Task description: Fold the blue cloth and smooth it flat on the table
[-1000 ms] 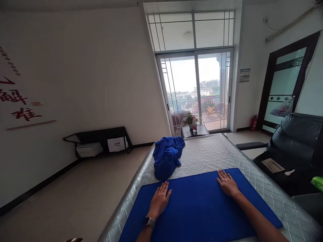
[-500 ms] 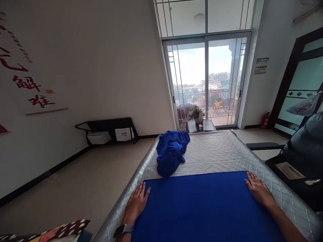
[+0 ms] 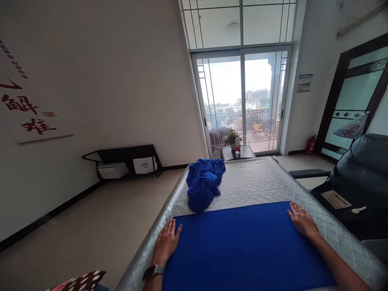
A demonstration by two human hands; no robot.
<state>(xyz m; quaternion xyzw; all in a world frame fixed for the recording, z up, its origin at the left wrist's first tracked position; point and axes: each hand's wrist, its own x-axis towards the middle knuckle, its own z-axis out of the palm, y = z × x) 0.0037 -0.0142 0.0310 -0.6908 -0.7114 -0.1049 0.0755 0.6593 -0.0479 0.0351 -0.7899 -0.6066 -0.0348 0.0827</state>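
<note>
A blue cloth (image 3: pixel 242 242) lies spread flat over a silver quilted table cover (image 3: pixel 248 178). My left hand (image 3: pixel 166 242) rests flat on the cloth's far left corner, fingers stretched out and the thumb a little apart; a watch is on that wrist. On the far right corner my right hand (image 3: pixel 303 219) also lies flat with its fingers extended. Neither hand grips anything. Beyond the left corner sits a crumpled blue cloth (image 3: pixel 204 184) in a heap, at the left side of the covered surface.
At the far end a small dark table (image 3: pixel 242 152) bears a potted plant (image 3: pixel 232 138) and a bottle (image 3: pixel 237 145). To the right stands a black armchair (image 3: pixel 360 173). A low black rack (image 3: pixel 124 154) with white boxes is by the left wall. Patterned fabric (image 3: pixel 81 281) shows at bottom left.
The camera view has turned slightly to the right, so the room's things appear further left. Both hands stay flat on the cloth's corners, and the crumpled cloth lies as before.
</note>
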